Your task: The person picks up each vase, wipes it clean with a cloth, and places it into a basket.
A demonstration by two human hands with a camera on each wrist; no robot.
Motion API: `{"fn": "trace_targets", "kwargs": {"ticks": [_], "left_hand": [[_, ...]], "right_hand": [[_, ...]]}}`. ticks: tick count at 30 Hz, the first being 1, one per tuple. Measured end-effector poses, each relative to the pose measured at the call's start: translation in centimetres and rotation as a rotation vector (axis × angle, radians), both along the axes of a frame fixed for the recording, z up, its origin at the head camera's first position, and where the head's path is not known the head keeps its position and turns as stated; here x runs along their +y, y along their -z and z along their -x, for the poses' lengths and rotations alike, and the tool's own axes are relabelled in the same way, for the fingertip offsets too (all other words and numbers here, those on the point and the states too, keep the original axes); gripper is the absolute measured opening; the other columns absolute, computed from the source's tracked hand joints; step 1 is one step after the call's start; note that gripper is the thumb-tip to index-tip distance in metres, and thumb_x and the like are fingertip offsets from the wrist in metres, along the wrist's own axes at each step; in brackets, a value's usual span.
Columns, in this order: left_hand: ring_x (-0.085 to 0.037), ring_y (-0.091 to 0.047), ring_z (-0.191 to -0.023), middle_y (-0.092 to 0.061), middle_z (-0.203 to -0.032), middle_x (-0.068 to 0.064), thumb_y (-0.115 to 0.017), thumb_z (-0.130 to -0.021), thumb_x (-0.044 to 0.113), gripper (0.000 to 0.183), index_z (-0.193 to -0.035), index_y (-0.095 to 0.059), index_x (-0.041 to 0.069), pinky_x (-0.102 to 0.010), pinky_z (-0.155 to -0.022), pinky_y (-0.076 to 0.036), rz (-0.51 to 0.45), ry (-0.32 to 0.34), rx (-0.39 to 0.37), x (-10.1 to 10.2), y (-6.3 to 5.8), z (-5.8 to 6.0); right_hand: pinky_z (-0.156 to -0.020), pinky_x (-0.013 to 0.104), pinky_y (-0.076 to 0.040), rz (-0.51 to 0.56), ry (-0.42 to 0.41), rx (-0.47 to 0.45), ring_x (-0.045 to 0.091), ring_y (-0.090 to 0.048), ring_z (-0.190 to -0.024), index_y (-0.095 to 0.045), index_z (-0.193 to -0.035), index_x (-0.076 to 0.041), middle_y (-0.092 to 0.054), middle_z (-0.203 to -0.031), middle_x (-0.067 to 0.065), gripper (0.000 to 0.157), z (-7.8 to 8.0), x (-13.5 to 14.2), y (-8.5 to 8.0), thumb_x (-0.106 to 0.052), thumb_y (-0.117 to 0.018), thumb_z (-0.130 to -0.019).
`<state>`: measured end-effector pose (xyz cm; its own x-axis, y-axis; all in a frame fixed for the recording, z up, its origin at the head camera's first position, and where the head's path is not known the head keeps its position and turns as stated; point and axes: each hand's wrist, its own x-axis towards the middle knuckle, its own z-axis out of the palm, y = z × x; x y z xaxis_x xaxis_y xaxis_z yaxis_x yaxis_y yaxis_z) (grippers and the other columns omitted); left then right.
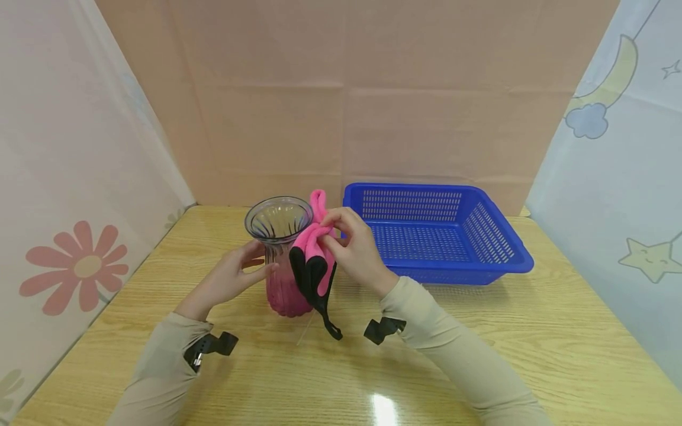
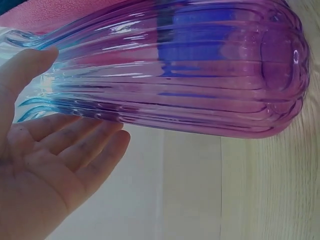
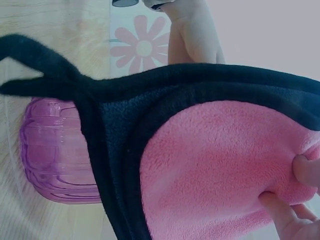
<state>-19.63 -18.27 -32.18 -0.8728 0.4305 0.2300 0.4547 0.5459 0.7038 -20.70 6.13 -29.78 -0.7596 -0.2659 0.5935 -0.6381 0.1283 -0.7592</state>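
The left hand (image 1: 228,279) curved thumb and fingers round the glass vase (image 1: 280,287), how firmly being hard to tell, nearer the bench's (image 1: 426,349) left edge. Beside it, the right hand (image 1: 356,247) pinched a pink-and-black cloth (image 1: 315,269), left of the blue basket (image 1: 442,274).

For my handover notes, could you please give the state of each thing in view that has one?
Vase: upright on the table, mouth open.
Pink-and-black cloth: gathered in folds, loop hanging down; wet or dry unclear.
Blue basket: upright on the table, open-topped.
Left hand: thumb and fingers about the vase.
Right hand: pinching the cloth.
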Motion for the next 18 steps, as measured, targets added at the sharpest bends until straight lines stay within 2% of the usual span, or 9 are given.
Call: {"fn": "trace_targets", "kwargs": {"ticks": [10,18], "left_hand": [[-0.042,-0.05,-0.122,-0.051,-0.131,-0.027,-0.057,-0.093,0.015,0.052,-0.137,-0.038,-0.006,-0.055,-0.099,-0.044,0.01,0.029,-0.001,0.11,-0.04,-0.12],[-0.046,-0.045,-0.125,-0.043,-0.138,-0.028,-0.058,-0.092,0.014,0.054,-0.138,-0.036,-0.005,-0.056,-0.1,-0.042,0.008,0.008,0.015,0.27,-0.09,-0.4]], "right_hand": [[-0.078,0.031,-0.059,-0.003,-0.028,-0.011,0.032,-0.063,-0.103,-0.053,-0.095,0.005,-0.052,-0.111,0.02,0.015,0.04,0.15,-0.12,0.008,-0.061,-0.083],[-0.078,0.03,-0.059,-0.019,-0.027,-0.028,0.031,-0.063,-0.105,-0.053,-0.094,0.004,-0.052,-0.115,0.02,0.014,-0.09,-0.15,0.19,0.008,-0.061,-0.084]]}}
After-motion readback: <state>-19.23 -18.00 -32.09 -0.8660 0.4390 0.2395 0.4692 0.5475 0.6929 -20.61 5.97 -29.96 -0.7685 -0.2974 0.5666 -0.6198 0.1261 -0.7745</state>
